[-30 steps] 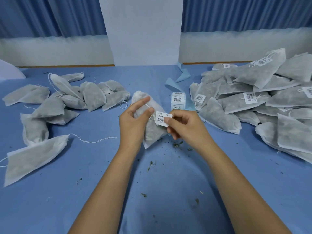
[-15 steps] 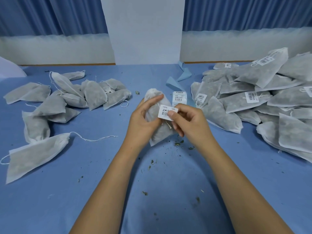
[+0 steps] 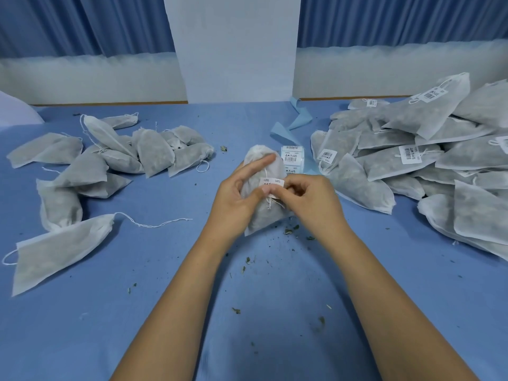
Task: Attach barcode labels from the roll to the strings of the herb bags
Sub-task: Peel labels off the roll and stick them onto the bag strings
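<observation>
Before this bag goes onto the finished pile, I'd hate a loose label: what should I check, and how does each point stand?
1. Left hand has a firm grip on the held bag: ok.
2. Right hand pinches the label: ok.
3. Label closed around the string: cannot tell, fingers cover the fold.
4. Barcode readable: cannot tell, partly covered.
5. Label roll close behind the bag for the next one: ok.
6. Blue table free of herb crumbs: not ok.
</observation>
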`<state>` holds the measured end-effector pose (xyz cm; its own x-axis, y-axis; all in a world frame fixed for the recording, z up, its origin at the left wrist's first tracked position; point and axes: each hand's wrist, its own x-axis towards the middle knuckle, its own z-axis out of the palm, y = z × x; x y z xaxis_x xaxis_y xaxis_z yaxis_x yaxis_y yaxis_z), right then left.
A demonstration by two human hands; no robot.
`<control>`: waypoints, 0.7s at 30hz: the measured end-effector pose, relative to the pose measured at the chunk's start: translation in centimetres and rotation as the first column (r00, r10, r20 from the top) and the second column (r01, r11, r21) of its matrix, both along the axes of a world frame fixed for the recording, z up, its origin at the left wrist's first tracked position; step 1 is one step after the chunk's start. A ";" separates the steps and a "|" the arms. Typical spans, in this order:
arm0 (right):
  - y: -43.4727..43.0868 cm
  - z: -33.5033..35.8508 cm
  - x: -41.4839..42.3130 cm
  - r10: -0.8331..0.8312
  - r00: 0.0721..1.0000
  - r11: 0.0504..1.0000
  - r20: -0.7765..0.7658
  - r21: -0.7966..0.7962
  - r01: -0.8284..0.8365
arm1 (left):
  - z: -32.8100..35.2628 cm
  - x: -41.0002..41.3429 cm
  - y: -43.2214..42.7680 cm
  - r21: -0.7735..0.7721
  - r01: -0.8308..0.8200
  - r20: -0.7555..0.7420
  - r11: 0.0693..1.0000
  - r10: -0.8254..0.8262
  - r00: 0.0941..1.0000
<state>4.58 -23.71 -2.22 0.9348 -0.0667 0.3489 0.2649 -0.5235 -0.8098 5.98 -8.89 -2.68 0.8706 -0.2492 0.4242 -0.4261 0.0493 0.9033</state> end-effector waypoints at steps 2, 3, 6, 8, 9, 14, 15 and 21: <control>-0.3 0.0 0.1 -0.146 0.989 0.989 -0.013 -0.036 0.145 | -0.1 0.2 0.1 -0.014 0.000 0.006 1.000 0.000 1.000; -0.6 0.0 0.2 -0.209 0.978 0.977 -0.013 -0.038 0.208 | -0.2 0.3 0.3 -0.046 0.008 -0.011 0.999 -0.009 1.000; -0.9 0.5 0.3 -0.159 0.987 0.973 0.037 0.173 0.151 | -0.2 0.4 0.5 -0.138 0.036 -0.043 0.990 -0.042 0.998; -0.6 0.7 0.2 -0.011 0.999 0.950 0.034 0.312 -0.001 | 0.1 0.1 0.2 -0.156 0.047 -0.051 0.987 -0.056 0.997; -0.4 0.8 0.1 0.051 0.998 0.928 0.022 0.367 -0.056 | 0.3 -0.1 -0.1 -0.156 0.028 -0.055 0.987 -0.037 0.998; -1.1 0.9 -1.3 0.077 0.997 0.832 0.011 0.551 -0.070 | 1.1 -1.0 -2.1 -0.084 -0.220 0.009 0.972 0.222 0.975; -1.6 1.0 -1.7 0.084 0.996 0.823 0.009 0.563 -0.075 | 1.3 -1.3 -2.7 -0.090 -0.243 0.017 0.966 0.246 0.969; -5.7 2.2 -4.9 0.077 0.995 0.830 -0.057 0.556 -0.033 | 2.4 -3.1 -8.1 -0.151 -0.229 0.001 0.962 0.232 0.973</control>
